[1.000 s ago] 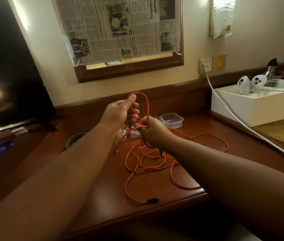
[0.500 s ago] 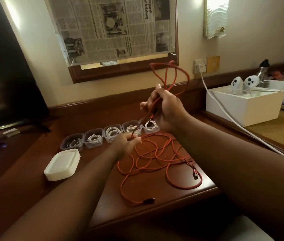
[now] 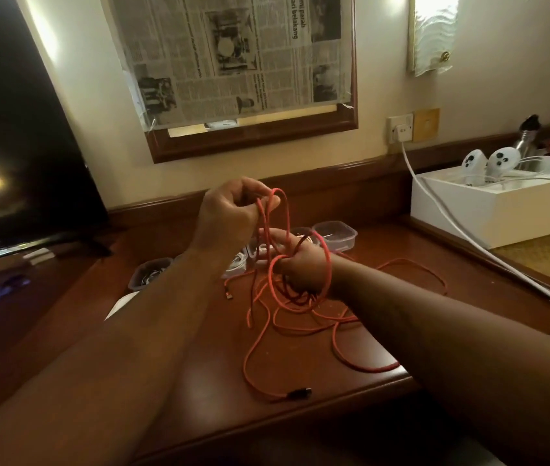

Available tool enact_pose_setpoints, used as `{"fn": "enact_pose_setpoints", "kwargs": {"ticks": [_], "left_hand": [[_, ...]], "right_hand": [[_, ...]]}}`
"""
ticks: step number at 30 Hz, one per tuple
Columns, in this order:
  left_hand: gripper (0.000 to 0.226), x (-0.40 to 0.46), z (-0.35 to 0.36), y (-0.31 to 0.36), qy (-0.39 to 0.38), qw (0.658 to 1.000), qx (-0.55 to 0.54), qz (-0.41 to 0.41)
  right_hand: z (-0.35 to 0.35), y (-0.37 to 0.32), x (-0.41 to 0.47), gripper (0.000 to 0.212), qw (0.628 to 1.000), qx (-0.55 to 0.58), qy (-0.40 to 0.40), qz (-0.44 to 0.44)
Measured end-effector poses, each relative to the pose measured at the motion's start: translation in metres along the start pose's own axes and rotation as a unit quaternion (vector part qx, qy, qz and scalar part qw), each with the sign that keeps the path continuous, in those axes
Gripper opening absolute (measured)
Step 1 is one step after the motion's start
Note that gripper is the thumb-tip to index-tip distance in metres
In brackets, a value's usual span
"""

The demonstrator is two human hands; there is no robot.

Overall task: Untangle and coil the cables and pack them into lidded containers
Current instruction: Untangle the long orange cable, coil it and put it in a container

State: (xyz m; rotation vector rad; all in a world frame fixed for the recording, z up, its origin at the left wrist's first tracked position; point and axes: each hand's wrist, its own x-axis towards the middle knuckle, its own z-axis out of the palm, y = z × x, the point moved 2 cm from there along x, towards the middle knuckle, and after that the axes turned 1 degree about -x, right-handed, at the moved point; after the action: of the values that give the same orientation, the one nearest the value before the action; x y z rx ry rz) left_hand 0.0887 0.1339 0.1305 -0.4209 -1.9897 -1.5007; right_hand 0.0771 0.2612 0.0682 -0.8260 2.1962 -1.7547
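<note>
A long red cable (image 3: 304,317) lies tangled on the brown desk (image 3: 206,375), its dark plug (image 3: 299,394) near the front edge. My left hand (image 3: 230,213) is raised and pinches a tall loop of the cable at its top. Lower and to the right, my right hand (image 3: 297,264) grips a bundle of loops wrapped around it. Small clear plastic containers (image 3: 336,234) stand in a row behind my hands; most are hidden by my arms. One at the left (image 3: 149,277) holds a coiled white cable.
A dark TV screen (image 3: 15,163) fills the left. At the right a white box (image 3: 492,206) holds white devices, and a white power cord (image 3: 462,240) runs from the wall socket (image 3: 400,130) across the desk's right side. A white lid (image 3: 120,306) peeks out under my left arm.
My left hand has risen from the desk to pinch the loop top. My right hand has dropped from head height to just above the desk, with loops around it.
</note>
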Motion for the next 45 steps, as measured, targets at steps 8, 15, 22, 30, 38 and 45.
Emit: {"fn": "enact_pose_setpoints", "kwargs": {"ticks": [8,15,22,30,38,45], "left_hand": [[0.014,0.001,-0.003,-0.009,0.054,0.995,-0.068,-0.042],[0.06,-0.057,0.006,-0.072,-0.293,0.917,-0.126,-0.238],[0.026,-0.039,-0.027,-0.111,-0.149,0.95,0.233,-0.143],[0.011,0.006,-0.049,-0.077,0.124,0.936,-0.087,-0.318],[0.025,0.002,-0.01,-0.031,0.091,0.884,-0.289,-0.357],[0.03,-0.005,-0.017,-0.044,0.055,0.894,-0.335,-0.294]], "right_hand": [[0.005,-0.011,0.012,0.031,0.988,0.072,0.135,-0.01],[-0.033,-0.036,0.009,0.037,0.885,0.419,0.202,-0.033],[-0.066,-0.04,0.005,0.036,0.913,0.343,0.22,-0.011],[-0.028,0.001,-0.007,0.031,0.986,-0.037,0.139,0.082],[0.033,0.016,-0.003,0.024,0.997,-0.053,-0.026,0.058],[0.014,0.005,-0.002,0.03,0.991,-0.123,0.01,0.05]]}}
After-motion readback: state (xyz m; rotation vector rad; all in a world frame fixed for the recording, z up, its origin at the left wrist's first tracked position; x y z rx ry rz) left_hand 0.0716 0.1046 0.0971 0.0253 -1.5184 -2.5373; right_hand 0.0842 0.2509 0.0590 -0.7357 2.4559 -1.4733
